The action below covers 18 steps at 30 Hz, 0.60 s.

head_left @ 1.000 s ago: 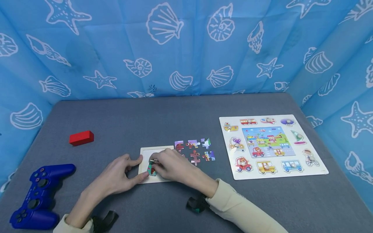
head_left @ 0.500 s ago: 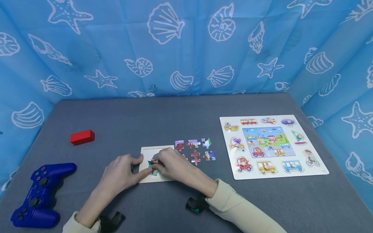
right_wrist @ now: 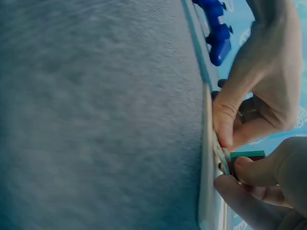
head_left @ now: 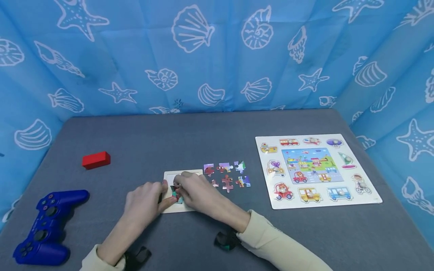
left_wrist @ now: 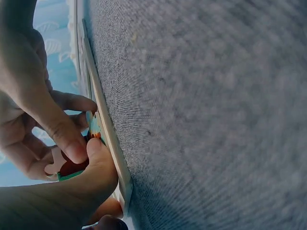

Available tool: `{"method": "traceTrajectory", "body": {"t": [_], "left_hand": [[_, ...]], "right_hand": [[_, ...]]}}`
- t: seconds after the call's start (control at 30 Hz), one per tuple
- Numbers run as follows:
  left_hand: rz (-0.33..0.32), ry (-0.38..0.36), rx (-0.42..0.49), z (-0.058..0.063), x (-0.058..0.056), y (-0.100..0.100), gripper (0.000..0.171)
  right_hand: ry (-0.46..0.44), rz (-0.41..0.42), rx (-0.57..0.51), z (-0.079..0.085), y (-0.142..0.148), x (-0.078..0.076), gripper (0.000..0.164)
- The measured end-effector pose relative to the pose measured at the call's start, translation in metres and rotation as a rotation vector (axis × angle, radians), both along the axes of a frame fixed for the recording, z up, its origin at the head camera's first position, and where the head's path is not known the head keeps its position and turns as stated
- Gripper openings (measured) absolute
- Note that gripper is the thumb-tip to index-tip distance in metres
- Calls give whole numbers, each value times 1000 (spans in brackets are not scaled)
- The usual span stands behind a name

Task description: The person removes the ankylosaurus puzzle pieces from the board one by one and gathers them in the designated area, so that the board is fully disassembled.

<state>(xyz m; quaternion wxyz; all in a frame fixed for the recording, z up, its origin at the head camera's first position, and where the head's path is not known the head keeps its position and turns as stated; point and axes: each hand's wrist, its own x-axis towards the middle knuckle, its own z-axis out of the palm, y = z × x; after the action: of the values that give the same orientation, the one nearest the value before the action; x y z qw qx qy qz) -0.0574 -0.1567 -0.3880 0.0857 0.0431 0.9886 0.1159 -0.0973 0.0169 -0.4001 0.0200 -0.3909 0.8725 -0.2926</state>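
A small wooden puzzle tray [head_left: 184, 210] lies near the table's middle. My right hand [head_left: 201, 194] is over it, pinching a red jigsaw piece with a green edge [right_wrist: 259, 154] between thumb and fingers. The piece stands tilted above the tray in both wrist views. Another jigsaw piece, light blue-green [left_wrist: 94, 125], lies low in the tray under my fingertips. My left hand [head_left: 144, 203] is at the tray's left side, its extended thumb pressing down at that lower piece. In the head view, both pieces are partly hidden by my fingers.
Several loose jigsaw pieces [head_left: 227, 182] lie just right of the tray. Farther right is a white vehicle peg puzzle board [head_left: 268, 177]. A red block [head_left: 96, 160] and a blue game controller [head_left: 51, 226] are on the left. A blue shell-patterned curtain [head_left: 217, 56] surrounds the table.
My left hand has shifted right, and its thumb has come farther over the tray onto the lower piece. My right hand keeps its pinch, tilting the red piece slightly.
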Motion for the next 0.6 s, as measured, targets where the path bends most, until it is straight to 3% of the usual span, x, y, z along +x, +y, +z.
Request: {"method": "traceTrajectory", "body": {"t": [0.13, 0.23, 0.3, 0.4, 0.5, 0.6], "left_hand": [[-25, 19, -3, -2, 0, -1, 37], [-32, 33, 5, -2, 1, -2, 38], [-30, 31, 19, -2, 1, -4, 41], [-32, 35, 45, -2, 1, -6, 44], [-42, 36, 56, -3, 0, -6, 41], [-44, 33, 56, -4, -1, -6, 32]], "right_hand": [[43, -54, -72, 0, 2, -3, 17], [14, -51, -135, 3, 6, -7, 28], [-75, 8, -151, 6, 8, -9, 29], [-319, 106, -162, 11, 11, -11, 15], [-517, 121, -126, 15, 13, -15, 2], [-539, 91, -19, 17, 16, -18, 5]]}}
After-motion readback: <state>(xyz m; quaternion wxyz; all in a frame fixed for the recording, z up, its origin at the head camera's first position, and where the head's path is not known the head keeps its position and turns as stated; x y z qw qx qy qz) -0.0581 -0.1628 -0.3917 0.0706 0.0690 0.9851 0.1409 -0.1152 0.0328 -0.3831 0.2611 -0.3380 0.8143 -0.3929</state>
